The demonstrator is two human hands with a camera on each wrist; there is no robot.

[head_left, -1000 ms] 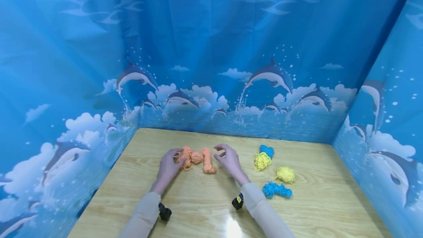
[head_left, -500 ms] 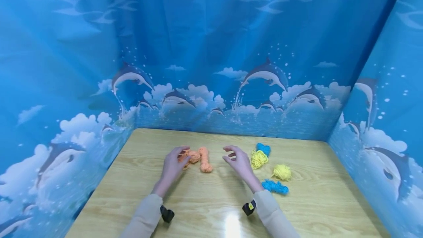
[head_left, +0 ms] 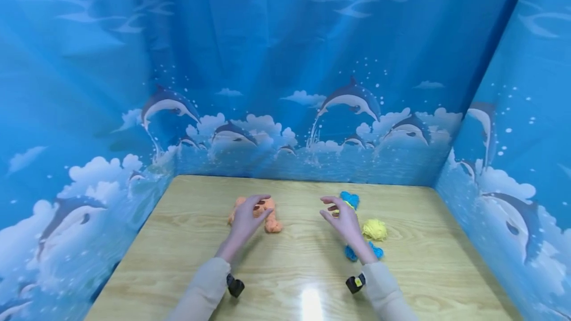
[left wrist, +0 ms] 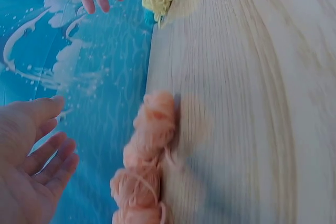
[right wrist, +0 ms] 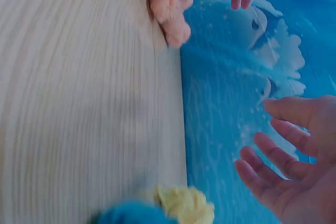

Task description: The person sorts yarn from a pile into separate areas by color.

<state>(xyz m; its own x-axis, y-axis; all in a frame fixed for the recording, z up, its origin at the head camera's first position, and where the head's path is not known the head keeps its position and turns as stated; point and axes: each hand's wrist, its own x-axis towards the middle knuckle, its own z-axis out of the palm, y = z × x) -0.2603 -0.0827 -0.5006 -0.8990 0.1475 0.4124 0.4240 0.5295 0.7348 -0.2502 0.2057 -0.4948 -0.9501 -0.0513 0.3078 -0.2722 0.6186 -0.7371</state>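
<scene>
Above the orange yarn bundles [head_left: 272,223] on the left of the table, my left hand [head_left: 247,218] hovers with loosely bent fingers and holds nothing. In the left wrist view that orange yarn [left wrist: 149,156] lies in a row, apart from the fingers. My right hand [head_left: 343,218] is raised in front of the yellow and blue yarn, its fingers relaxed and nothing in them. It hides most of one yellow bundle; the blue yarn [head_left: 350,199] behind it shows. A yellow yarn ball [head_left: 374,230] sits to its right, and another blue bundle [head_left: 376,251] is partly covered by the right wrist.
The wooden table [head_left: 285,271] runs back to a blue dolphin-print curtain [head_left: 267,88], which also encloses both sides. Each wrist carries a small black camera [head_left: 235,286]. Bare tabletop lies between the orange yarn and the yellow and blue yarn.
My right hand has moved right, from beside the orange yarn to over the yellow and blue bundles. My left hand has drifted right across the orange yarn. The head view has shifted slightly.
</scene>
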